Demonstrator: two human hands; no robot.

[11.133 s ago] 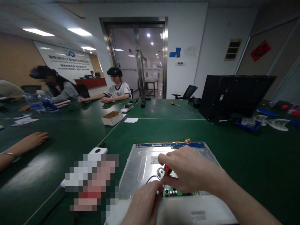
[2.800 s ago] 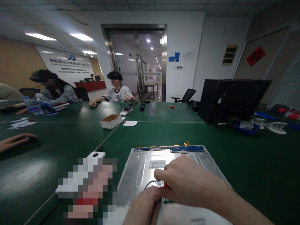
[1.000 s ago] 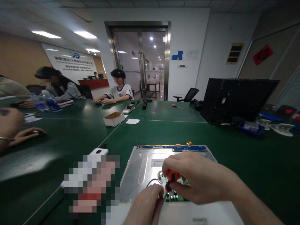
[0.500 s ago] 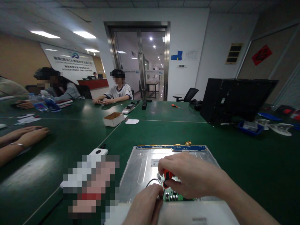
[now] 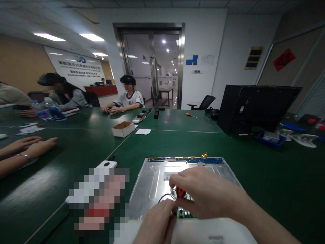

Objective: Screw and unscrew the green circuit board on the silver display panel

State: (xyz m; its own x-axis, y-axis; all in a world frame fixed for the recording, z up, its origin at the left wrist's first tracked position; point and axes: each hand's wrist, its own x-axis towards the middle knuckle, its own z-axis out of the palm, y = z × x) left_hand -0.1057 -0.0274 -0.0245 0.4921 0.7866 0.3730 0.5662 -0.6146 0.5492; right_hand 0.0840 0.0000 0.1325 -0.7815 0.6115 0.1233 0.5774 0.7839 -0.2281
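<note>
At the centre, we have a red and black plastic-handled tool (image 5: 180, 191), seemingly a screwdriver, standing over a small green circuit board (image 5: 181, 212) with round black buttons. Our right hand (image 5: 207, 193) has its fingers closed around the handle from above. Our left hand (image 5: 158, 218) sits just beside, fingertips bunched low near the tool; we cannot tell whether they pinch anything. The tip is hidden behind our fingers.

To work this well, we judge, we should keep the tool upright, press gently and steady the board with the left hand, staying off the thin black wire (image 5: 165, 196) curving close by.

The board lies over a flat silver metal panel (image 5: 149, 186), edged at the far side by a long blue circuit strip (image 5: 172, 160). A white panel (image 5: 203, 230) lies at the near side. All rest on a dark green counter (image 5: 167, 144). Well apart, leftward, are another person's hands (image 5: 38, 146).
</note>
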